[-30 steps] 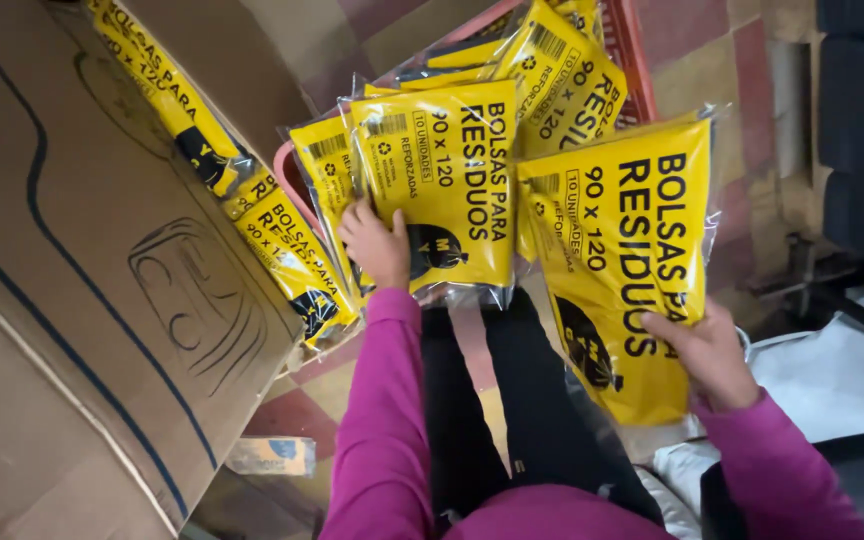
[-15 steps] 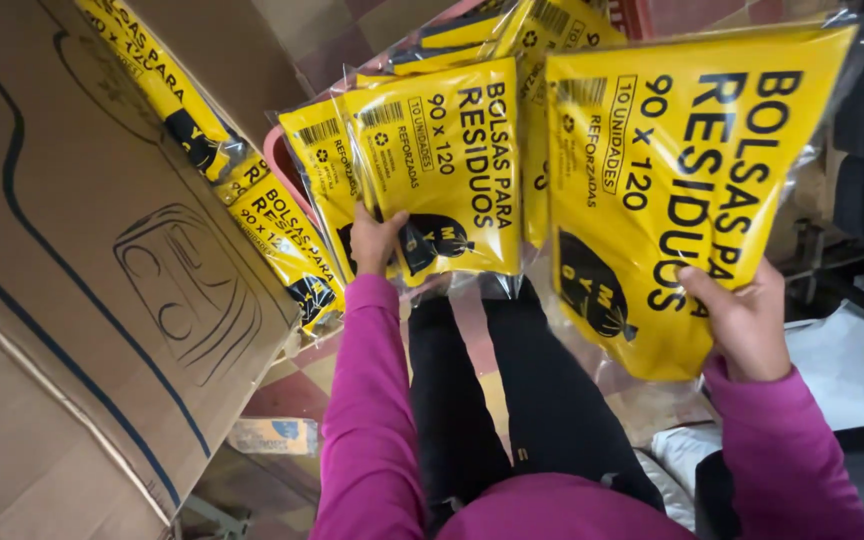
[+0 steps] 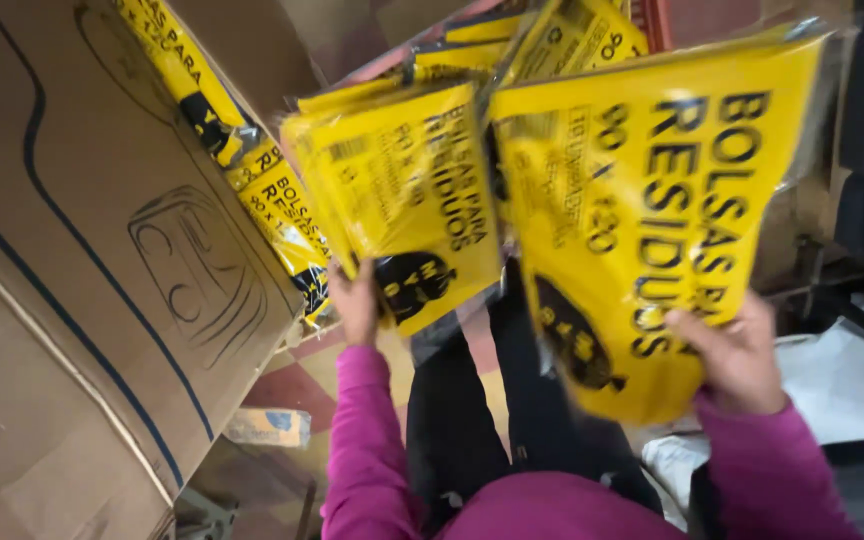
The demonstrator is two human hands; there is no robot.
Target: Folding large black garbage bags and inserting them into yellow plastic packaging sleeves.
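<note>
Your right hand [image 3: 737,355] is clamped on the lower corner of a large yellow packet [image 3: 652,220], lifted above and left of it. Your left hand [image 3: 357,305] grips a smaller yellow packet [image 3: 402,195] just above it, with more yellow packets [image 3: 252,160] leaning against a cardboard box [image 3: 82,300] to its left.

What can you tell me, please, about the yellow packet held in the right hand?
The yellow packet is a flat, glossy plastic-wrapped pack with black print and a black emblem near its lower end. It is blurred, tilted, and raised in front of the other packets. The right hand grips its lower edge, fingers on the printed face.
</note>
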